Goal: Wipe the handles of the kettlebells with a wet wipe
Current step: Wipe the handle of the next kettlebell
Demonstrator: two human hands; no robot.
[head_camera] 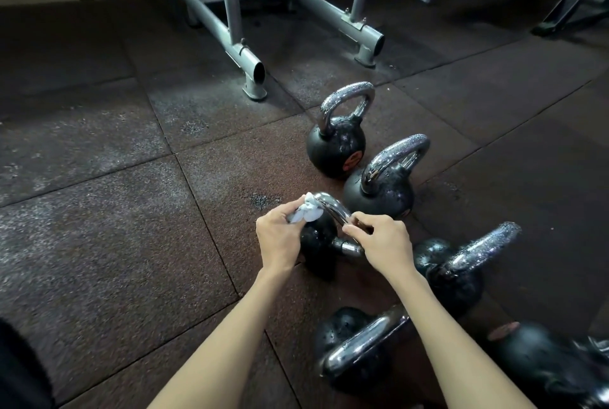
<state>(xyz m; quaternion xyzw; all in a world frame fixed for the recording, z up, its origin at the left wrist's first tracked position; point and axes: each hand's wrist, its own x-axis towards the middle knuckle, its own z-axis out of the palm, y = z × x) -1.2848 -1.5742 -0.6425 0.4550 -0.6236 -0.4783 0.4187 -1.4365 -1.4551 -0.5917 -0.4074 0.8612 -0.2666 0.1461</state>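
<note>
Kettlebell (pixel 318 245) under work sits on the floor at centre frame, its black ball low and its chrome handle (pixel 333 207) arching up between the two hands. I see the wet wipe (pixel 308 211) bunched white against the handle's left leg.

Left hand (pixel 280 239): fingers curled round the wipe, pressing it onto the metal.

Right hand (pixel 385 240): fingers and thumb bent in, pinching the handle's right side. Both forearms are bare and reach in from the bottom edge.

Others noted:
- Second kettlebell (pixel 336 149) stands upright above and right of centre.
- Third kettlebell (pixel 379 197) stands just below and right of the second, close beside it. Both handles are speckled and glinting.
- Fourth kettlebell (pixel 456 283) sits right of the hands, its handle slanting toward the right edge.
- Fifth kettlebell (pixel 354 352) lies tipped at lower centre-right.
- Sixth kettlebell (pixel 540 362) shows partly in the lower right corner, blurred.

Rubber floor tiles (pixel 115 210) are dark and flecked. Grey machine frame (pixel 230 29) stands across the upper middle.
</note>
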